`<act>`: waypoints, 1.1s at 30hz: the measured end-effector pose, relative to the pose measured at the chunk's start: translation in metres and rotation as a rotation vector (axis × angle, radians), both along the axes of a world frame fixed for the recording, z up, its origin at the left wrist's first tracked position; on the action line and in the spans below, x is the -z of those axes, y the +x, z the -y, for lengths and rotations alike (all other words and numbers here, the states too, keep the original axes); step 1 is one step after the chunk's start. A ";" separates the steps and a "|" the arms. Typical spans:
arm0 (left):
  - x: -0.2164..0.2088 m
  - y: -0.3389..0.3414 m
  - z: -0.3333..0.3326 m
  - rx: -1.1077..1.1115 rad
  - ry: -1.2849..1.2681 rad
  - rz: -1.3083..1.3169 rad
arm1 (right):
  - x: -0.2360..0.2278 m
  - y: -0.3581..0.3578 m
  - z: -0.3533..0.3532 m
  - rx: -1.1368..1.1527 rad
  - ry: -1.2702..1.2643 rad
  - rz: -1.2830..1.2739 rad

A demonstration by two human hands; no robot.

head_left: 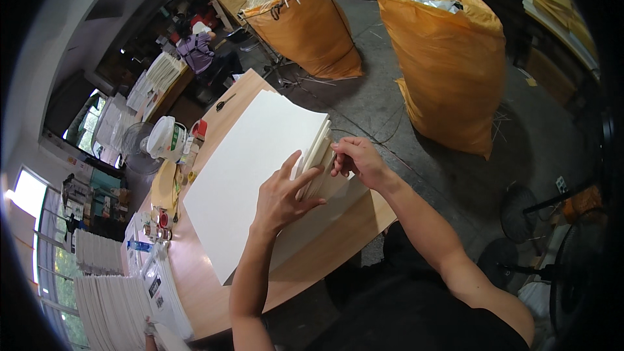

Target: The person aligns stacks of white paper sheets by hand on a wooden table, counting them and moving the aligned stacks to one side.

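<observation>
A stack of large white sheets lies on the light wooden table, its right edge showing several layers that curve and fan apart. My left hand rests at that edge with fingers spread, the fingertips against the layers. On the far side of the same edge is my right hand, its fingers curled together in a pinch by the layers. What sits between those fingertips is too small to make out.
The wooden table carries scissors, a white bucket and a tape roll. Paper stacks stand lower left. Two orange sacks stand on the floor beyond. A person sits at the back left. Fans are at right.
</observation>
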State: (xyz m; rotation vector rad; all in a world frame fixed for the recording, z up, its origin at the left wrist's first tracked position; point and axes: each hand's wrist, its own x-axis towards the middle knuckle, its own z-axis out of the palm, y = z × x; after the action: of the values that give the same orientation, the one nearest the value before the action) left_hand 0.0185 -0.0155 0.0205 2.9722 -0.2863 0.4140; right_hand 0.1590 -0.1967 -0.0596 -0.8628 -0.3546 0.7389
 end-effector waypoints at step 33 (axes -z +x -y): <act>0.086 -0.249 -0.083 -0.737 0.297 0.359 | 0.002 -0.066 0.005 -0.245 -0.905 1.286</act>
State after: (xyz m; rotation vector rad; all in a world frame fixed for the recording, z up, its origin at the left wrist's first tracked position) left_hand -0.2303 0.0674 -0.0651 3.1709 0.8166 1.0601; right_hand 0.0932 -0.2022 -0.0617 -2.1543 -1.3357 0.4503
